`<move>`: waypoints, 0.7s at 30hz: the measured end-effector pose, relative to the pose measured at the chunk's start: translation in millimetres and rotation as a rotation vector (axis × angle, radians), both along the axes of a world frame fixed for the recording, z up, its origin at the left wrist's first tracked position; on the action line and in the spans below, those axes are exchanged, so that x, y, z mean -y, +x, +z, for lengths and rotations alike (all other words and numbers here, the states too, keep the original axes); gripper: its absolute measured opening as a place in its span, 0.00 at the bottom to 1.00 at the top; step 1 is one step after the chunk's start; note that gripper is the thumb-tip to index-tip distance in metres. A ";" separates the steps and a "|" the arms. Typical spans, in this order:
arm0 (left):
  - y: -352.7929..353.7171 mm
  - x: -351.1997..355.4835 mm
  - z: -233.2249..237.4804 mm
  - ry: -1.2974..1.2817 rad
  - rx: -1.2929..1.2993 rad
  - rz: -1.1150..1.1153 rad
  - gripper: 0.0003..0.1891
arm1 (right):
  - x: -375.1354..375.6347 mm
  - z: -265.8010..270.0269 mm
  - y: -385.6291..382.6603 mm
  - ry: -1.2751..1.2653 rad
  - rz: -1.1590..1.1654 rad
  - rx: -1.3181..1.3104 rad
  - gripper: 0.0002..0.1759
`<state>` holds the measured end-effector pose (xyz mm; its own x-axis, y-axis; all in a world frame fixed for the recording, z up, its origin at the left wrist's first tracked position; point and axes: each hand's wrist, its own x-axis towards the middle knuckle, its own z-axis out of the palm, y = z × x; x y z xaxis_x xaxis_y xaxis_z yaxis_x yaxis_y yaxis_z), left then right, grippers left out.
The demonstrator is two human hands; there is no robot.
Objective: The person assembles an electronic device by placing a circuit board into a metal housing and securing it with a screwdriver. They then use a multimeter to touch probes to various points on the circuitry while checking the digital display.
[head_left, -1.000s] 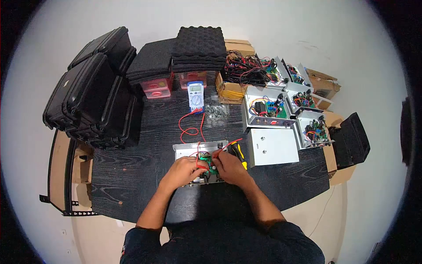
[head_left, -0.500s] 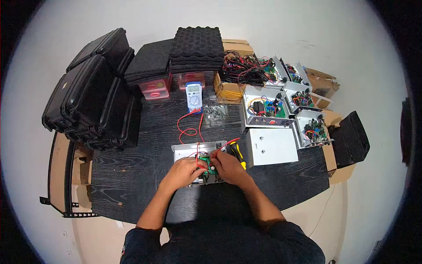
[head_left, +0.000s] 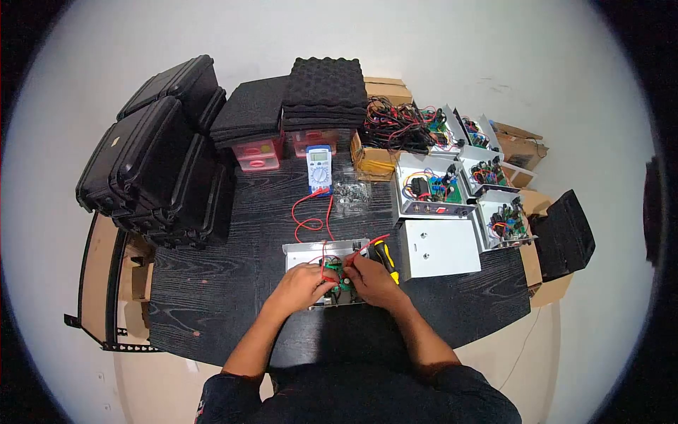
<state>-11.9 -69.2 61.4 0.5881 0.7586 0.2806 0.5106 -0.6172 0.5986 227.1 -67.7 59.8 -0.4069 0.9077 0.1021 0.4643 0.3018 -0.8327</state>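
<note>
A white metal case (head_left: pixel 299 255) with a green circuit board (head_left: pixel 344 284) inside lies near the table's front edge. My left hand (head_left: pixel 304 286) reaches over its left part, fingers closed on a red probe lead at the board. From the right, my right hand (head_left: pixel 372 280) pinches another red probe (head_left: pixel 367 244) over the board. The fingertips and probe tips are partly hidden. Red leads run back to a blue-and-white multimeter (head_left: pixel 320 172). Just right of the case lies a yellow-and-black screwdriver (head_left: pixel 385 260).
Black hard cases (head_left: pixel 134 155) are stacked at the left. Foam sheets (head_left: pixel 323 85) top pink drawers (head_left: pixel 258 155) at the back. A cable box (head_left: pixel 376 164), open electronics cases (head_left: pixel 434 187) and a white cover (head_left: pixel 441 248) stand right. A small-parts bag (head_left: pixel 352 196) lies beside the multimeter.
The whole view has shifted, with the table and its objects lower and slightly right in the picture. Both hands keep nearly the same position at the board.
</note>
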 end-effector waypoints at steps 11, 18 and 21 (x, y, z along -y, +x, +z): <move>-1.1 0.2 -1.2 -0.005 -0.015 0.017 0.08 | 0.5 0.9 -0.3 -0.023 0.023 0.007 0.11; -1.3 0.0 0.6 -0.010 -0.014 0.021 0.07 | 1.5 2.8 -1.2 -0.022 0.007 -0.007 0.11; -1.5 0.8 2.2 -0.027 -0.014 0.020 0.07 | 1.2 3.5 -1.2 -0.013 0.006 0.002 0.10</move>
<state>-13.4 -70.0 63.6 0.5763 0.7775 0.2516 0.5310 -0.5903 0.6079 225.8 -68.9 63.3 -0.4128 0.9064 0.0894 0.4638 0.2937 -0.8359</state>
